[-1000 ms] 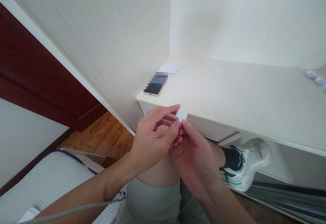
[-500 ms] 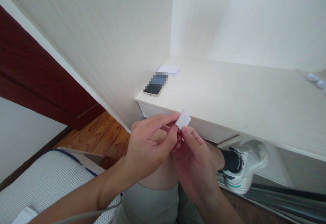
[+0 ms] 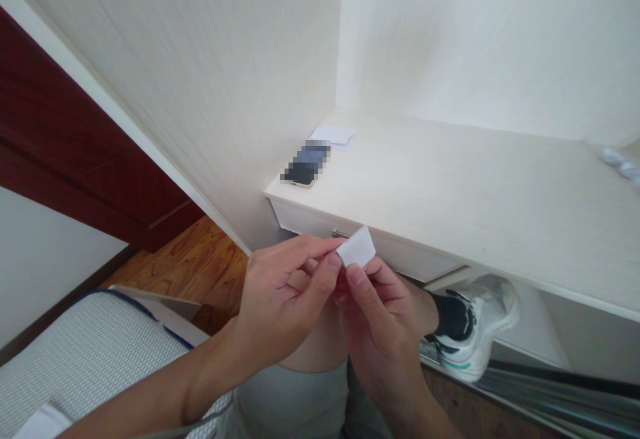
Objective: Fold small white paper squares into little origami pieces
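A small folded piece of white paper (image 3: pixel 358 247) is pinched between both hands, above the lap and in front of the shelf's front edge. My left hand (image 3: pixel 287 296) grips its left edge between thumb and forefinger. My right hand (image 3: pixel 380 326) holds the lower right part, its thumb pressed on the near face. The fingers behind the paper are partly hidden. Beyond the hands, a phone (image 3: pixel 306 164) with a blurred screen lies on the white shelf (image 3: pixel 450 179). Some white folded paper (image 3: pixel 333 136) lies just behind the phone.
Crumpled white paper (image 3: pixel 620 160) sits at the shelf's far right. Below the shelf are a drawer front (image 3: pixel 425 259) and a foot in a white shoe (image 3: pixel 475 332). At lower left is a mesh-covered cushion (image 3: pixel 100 346) with more white paper (image 3: pixel 47 422) on it.
Both hands have shifted slightly down and left. The paper has turned a little and shows a broader face, and the right thumb lies lower on it.
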`<state>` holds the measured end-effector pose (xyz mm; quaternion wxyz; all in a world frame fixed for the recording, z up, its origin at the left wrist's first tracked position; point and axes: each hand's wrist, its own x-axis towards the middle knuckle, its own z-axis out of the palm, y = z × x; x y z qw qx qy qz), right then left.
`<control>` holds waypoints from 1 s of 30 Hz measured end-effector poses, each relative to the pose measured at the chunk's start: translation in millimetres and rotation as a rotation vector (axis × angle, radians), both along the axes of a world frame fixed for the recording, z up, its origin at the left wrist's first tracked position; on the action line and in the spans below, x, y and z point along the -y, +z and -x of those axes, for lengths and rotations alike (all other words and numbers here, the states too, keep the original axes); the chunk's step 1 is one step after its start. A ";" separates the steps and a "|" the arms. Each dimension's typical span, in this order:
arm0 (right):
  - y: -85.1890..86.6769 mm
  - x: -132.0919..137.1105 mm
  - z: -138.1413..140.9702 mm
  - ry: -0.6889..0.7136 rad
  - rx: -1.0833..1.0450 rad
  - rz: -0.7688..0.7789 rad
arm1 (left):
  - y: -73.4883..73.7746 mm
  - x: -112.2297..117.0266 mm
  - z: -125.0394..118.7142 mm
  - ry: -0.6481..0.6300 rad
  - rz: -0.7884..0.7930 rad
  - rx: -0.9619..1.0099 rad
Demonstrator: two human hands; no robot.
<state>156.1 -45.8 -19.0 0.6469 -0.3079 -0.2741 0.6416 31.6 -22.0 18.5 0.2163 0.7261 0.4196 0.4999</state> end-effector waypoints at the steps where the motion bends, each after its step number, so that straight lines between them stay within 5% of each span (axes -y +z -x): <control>1: -1.7 0.1 -0.1 -0.011 0.023 -0.009 | -0.8 1.0 0.4 -0.009 0.052 0.035; 8: -12.0 1.1 0.6 -0.062 0.193 -0.091 | -2.8 4.8 0.6 -0.118 0.298 0.261; 19: -14.5 7.6 0.8 -0.035 0.162 -0.164 | 12.5 5.8 6.8 -0.129 0.101 0.108; 30: -20.9 11.1 0.9 -0.058 0.147 -0.199 | 16.9 1.7 5.9 -0.204 0.265 0.144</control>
